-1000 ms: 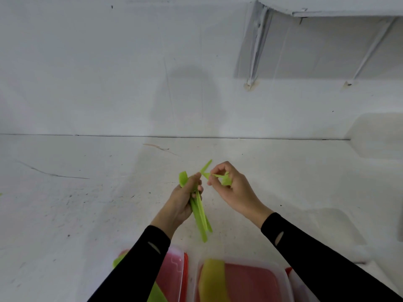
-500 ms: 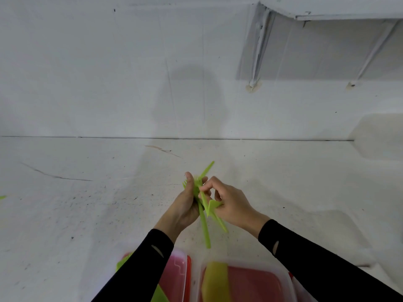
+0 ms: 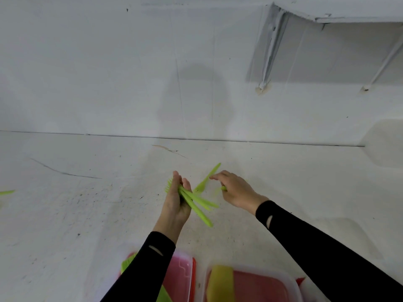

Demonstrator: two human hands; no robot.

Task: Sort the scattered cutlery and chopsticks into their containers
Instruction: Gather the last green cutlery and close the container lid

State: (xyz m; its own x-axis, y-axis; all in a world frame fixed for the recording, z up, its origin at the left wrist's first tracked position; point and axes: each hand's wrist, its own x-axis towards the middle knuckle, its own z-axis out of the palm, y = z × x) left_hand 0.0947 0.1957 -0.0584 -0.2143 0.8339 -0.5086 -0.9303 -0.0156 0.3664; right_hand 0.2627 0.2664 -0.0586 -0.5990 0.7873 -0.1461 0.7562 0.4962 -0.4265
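Note:
My left hand [image 3: 175, 201] grips a bundle of lime-green plastic forks [image 3: 197, 204]. Their tines stick out past my fingers and their handles point down to the right. One more green fork [image 3: 206, 179] lies on the white surface just right of the bundle. My right hand [image 3: 236, 190] hovers palm down over it, fingers loosely curved, index fingertip at its shaft. A blurred green bit [image 3: 222, 188] shows under that hand's thumb side; I cannot tell whether it is held.
Two clear plastic containers sit at the near edge. The left container [image 3: 185, 277], pink-red inside, has green pieces at its left side. The right container [image 3: 292, 284] holds a yellow item [image 3: 220, 282]. A stray green piece [image 3: 6, 192] lies far left. A white wall rises behind.
My right hand passed its green piece into the left hand's bundle, then moved right and away to the fork lying on the surface. The left hand turned the bundle so its handles point down-right.

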